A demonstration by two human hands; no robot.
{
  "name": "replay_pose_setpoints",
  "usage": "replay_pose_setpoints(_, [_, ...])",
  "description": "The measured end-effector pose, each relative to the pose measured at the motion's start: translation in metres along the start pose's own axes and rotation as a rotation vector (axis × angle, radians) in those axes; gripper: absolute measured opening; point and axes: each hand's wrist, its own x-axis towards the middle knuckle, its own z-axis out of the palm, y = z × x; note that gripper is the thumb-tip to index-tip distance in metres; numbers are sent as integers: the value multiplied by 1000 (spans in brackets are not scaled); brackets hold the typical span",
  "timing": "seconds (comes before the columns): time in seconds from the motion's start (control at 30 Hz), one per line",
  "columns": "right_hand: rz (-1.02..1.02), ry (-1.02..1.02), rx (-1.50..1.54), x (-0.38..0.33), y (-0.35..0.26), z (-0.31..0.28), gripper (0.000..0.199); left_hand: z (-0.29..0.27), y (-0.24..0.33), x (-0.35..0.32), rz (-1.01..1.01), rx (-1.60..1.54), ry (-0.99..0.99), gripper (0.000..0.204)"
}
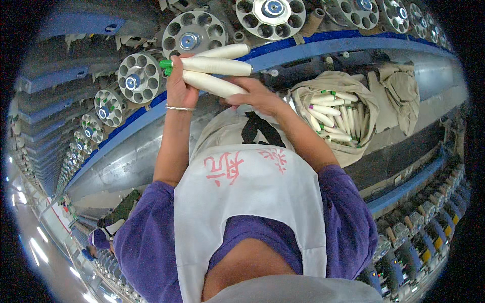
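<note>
Three long white yarn bobbins [217, 65] fan out to the right from my left hand [182, 90], which is closed around their green tube ends. My right hand [258, 96] is at the far end of the lowest bobbin [212, 84], its thumb and fingers closed about the tip. Just beyond the bobbins is a round magazine [202, 33] with a ring of holes and a blue hub. To the right of my right arm, a beige cloth sack [364, 96] gapes, filled with several more white bobbins [328, 111], some with green or purple ends.
A row of round magazines [137, 78] runs along the machine above a blue rail [293, 53]. Brown tubes [314, 21] stand between some. Folded beige cloth [401, 96] lies right of the sack. Behind me runs another machine row [422, 227]. Another person [103, 235] is at lower left.
</note>
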Motion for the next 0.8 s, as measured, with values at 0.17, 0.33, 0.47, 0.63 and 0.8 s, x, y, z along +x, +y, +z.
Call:
replay_pose_setpoints(0.17, [401, 169, 189, 0, 1, -16, 22, -16, 12, 21, 103, -120, 53, 43])
replay_pose_setpoints(0.33, [152, 390, 838, -9, 15, -35, 15, -19, 12, 36, 115, -170, 17, 39])
replay_pose_setpoints(0.47, [34, 238, 963, 7, 21, -27, 13, -16, 7, 48, 55, -147, 53, 40])
replay_pose_setpoints(0.63, [153, 436, 271, -26, 29, -87, 17, -22, 16, 64, 4, -161, 12, 42])
replay_pose_setpoints(0.8, [72, 1045, 51, -147, 36, -189, 15, -21, 33, 71, 54, 114, -63, 40])
